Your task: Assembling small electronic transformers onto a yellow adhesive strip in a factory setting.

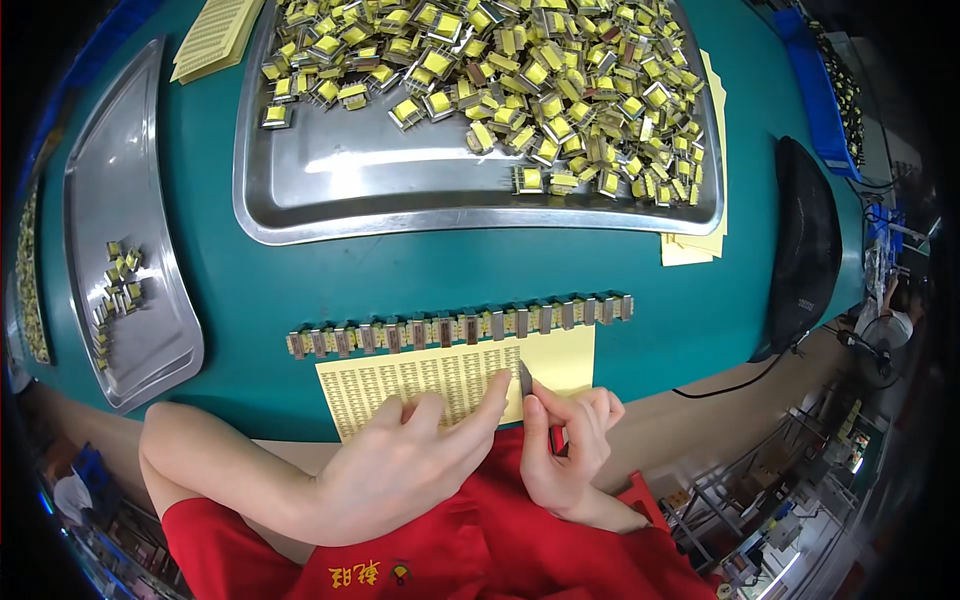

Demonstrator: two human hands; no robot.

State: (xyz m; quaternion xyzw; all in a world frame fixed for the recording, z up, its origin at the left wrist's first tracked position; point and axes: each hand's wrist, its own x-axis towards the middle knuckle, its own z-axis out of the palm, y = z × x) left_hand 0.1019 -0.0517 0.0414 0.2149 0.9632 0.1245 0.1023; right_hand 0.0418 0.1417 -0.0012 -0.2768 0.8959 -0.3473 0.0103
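A yellow sheet of small printed labels [420, 385] lies in front of me at the table's near edge. My right hand [570, 450] is closed around a slim tool with a dark flat tip [525, 379], and a red and black part [558, 438] shows below the fingers. That tip rests at the edge of the printed rows. My left hand [405, 465] reaches over the sheet, its index finger stretched to the labels beside the tip and the other fingers loosely bent; I see nothing held in it. Just beyond the sheet stands a row of small yellow-wrapped transformers [470, 328], side by side.
A large metal tray [340, 215] heaped with transformers [540, 90] sits at the back. The left metal tray [120, 220] holds several more. Yellow sheets [215, 40] lie at back left, others [690, 250] under the large tray. A black case-like object [808, 245] stands right.
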